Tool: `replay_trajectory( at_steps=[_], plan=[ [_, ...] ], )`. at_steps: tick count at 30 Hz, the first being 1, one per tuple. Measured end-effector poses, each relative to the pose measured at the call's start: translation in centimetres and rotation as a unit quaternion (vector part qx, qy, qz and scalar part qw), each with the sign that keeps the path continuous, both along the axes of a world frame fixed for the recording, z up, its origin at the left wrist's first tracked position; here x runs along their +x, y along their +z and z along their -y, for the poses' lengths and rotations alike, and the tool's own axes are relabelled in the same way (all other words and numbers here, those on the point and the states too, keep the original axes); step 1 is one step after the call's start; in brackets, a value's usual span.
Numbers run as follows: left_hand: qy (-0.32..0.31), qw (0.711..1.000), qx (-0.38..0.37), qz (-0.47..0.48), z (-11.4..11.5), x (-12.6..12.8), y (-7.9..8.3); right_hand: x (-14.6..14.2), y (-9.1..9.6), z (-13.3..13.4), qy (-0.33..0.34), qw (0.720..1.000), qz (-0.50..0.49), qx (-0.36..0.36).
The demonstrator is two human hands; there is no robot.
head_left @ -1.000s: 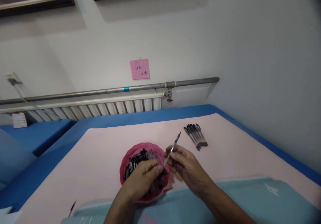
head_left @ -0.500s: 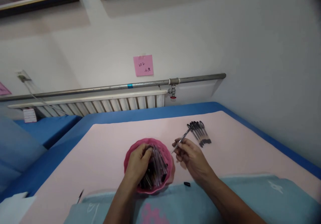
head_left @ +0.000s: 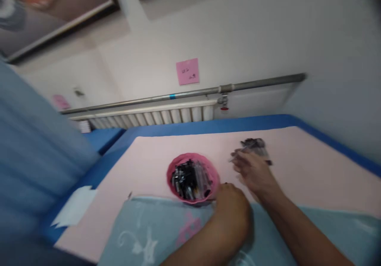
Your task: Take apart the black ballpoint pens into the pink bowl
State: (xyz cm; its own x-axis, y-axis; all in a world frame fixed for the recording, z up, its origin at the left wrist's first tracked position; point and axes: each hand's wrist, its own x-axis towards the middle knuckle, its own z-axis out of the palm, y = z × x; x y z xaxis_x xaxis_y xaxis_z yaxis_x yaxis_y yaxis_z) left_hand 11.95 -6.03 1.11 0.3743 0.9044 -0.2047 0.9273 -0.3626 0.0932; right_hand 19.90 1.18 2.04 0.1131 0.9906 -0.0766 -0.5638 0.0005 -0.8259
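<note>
The pink table cover (head_left: pixel 297 170) carries a teal towel (head_left: pixel 149 226), and the pink bowl (head_left: pixel 171 170) of loose pen parts (head_left: pixel 187 176) sits at the towel's far edge. Just right of the bowl, the left hand (head_left: pixel 233 210) rests knuckles-up, its fingers hidden so its grip cannot be told. Farther right, the blurred right hand (head_left: pixel 253 172) is loosely curled, its hold unclear, touching the row of black pens (head_left: pixel 254 143). Any pen laid there is best set parallel, tips aligned.

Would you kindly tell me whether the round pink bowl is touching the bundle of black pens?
Apart: the head view shows bare pink cloth between the round pink bowl and the bundle of black pens.
</note>
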Motion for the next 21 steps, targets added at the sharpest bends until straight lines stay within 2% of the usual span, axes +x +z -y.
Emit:
replay_trajectory(
  at_steps=[3, 7, 11, 15, 17, 21],
  plan=[
    [0.026, 0.999, 0.042, -0.005, -0.5, 0.5, 0.1, 0.1, -0.2, -0.7, 0.009, 1.000, -0.020, -0.006],
    [0.107, 0.991, 0.057, -0.051, -1.4, 1.2, -0.2, 0.3, -0.5, -1.3, 0.016, 0.999, -0.032, -0.006],
    [0.067, 0.995, 0.005, -0.077, -1.2, 1.7, -1.1, 0.5, -0.3, -0.8, 0.012, 0.999, -0.032, 0.012],
    [0.085, 0.994, 0.015, -0.061, -0.3, 1.5, -1.6, 0.7, -0.3, -0.7, -0.008, 0.999, -0.039, 0.022],
    [0.068, 0.996, 0.020, -0.048, -0.1, 1.1, -1.2, 0.9, -0.3, -0.8, -0.020, 0.998, -0.048, 0.022],
    [0.040, 0.997, 0.049, -0.034, -0.7, -0.1, 0.8, 1.0, -0.2, -0.8, -0.028, 0.997, -0.065, 0.018]
  ],
)
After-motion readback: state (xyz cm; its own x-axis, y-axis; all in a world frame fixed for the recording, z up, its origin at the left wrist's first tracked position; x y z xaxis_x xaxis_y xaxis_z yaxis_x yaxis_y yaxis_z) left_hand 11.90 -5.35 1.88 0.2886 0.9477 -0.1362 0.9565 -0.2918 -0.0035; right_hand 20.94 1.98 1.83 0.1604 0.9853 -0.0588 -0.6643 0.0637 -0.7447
